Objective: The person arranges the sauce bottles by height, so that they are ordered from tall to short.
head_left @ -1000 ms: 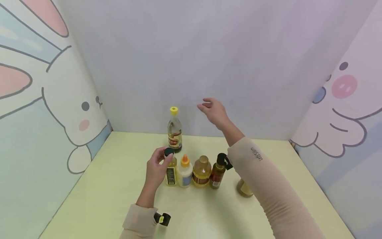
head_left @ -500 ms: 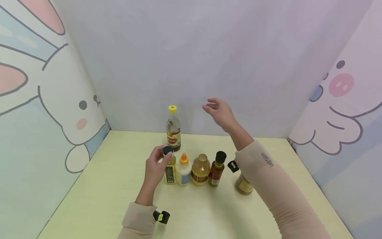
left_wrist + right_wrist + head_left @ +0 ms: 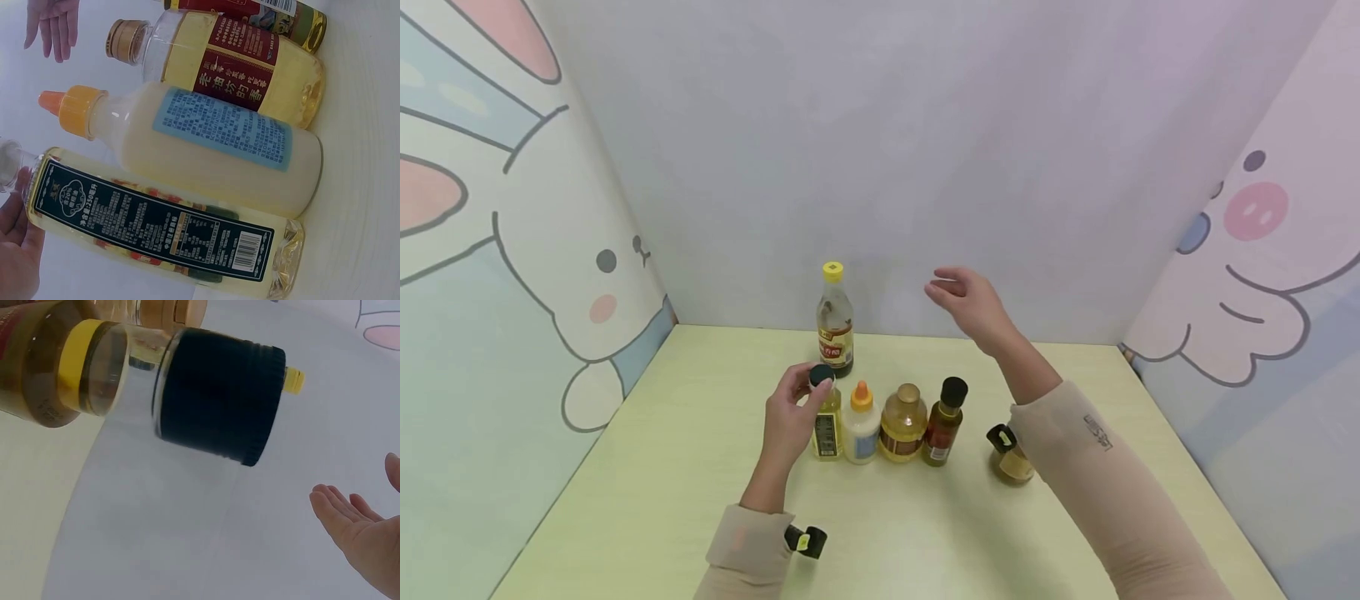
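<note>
My left hand (image 3: 788, 421) holds a clear oil bottle (image 3: 827, 435) with a dark green cap by its neck, thumb and fingers around it. In the left wrist view this bottle (image 3: 156, 219) shows a dark label with a barcode. Right beside it stands a squeeze bottle (image 3: 861, 433) of white contents with an orange nozzle. A round-shouldered oil bottle (image 3: 902, 440) and a dark bottle with a black cap (image 3: 942, 429) continue the row. My right hand (image 3: 973, 310) hovers in the air beyond the row, fingers loosely bent, holding nothing.
Behind the row, near the back wall, stands a tall yellow-capped bottle (image 3: 835, 329). A brownish bottle or jar (image 3: 1013, 468) sits to the right, partly hidden by the right sleeve. Walls with cartoon animals border the pale yellow table (image 3: 880, 533).
My right hand has drifted right and, most recently, lower, and its sleeve now covers less of the dark bottle. The left hand keeps its hold. The head view has shifted slightly.
</note>
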`<state>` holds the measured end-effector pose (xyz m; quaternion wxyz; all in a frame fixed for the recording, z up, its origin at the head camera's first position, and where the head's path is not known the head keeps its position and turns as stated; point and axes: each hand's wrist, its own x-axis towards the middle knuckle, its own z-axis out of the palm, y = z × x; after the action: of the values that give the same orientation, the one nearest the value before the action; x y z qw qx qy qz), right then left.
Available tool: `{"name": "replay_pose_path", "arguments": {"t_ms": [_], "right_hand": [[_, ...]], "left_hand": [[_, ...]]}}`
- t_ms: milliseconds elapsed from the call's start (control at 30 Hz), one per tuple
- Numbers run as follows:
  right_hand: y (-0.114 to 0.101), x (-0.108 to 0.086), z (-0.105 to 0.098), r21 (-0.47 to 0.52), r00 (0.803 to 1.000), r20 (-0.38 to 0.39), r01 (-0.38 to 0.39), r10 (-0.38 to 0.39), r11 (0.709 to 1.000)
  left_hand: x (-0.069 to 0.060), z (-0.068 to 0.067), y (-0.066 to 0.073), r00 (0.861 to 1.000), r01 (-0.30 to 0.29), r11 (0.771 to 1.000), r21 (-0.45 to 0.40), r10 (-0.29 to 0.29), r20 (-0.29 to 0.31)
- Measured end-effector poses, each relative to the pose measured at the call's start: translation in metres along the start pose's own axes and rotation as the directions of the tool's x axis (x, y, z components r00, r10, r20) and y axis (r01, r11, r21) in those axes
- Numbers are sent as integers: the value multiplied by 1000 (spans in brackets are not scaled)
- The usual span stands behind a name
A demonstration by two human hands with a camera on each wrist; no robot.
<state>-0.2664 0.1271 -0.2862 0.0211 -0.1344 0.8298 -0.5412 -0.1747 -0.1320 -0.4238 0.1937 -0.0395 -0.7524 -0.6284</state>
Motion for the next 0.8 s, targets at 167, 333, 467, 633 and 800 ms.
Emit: {"name": "replay_pose_path", "arguments": {"t_ms": [167,333,467,633,800], "right_hand": [[9,-12,-5,8,1000,12,7,-7,1000],[17,-22,-9,9,1000,20,13,-13,1000],[21,-29,-11,7,1000,11,8,-8,1000],[25,-37,-9,12,1000,10,2,-2,1000],[29,-44,-7,2,1000,15,10,-11,1000]], "left_hand": [[0,0,1,1000,20,1000,11,-20,1],[0,-1,0,1000,22,1000,16,-22,-6],[0,-1,0,1000,19,1000,10,-19,-4],[0,0,-1,1000,8,1000,5,-8,-5],[0,0,-2,1000,-4,1000,-1,4,-8]]}}
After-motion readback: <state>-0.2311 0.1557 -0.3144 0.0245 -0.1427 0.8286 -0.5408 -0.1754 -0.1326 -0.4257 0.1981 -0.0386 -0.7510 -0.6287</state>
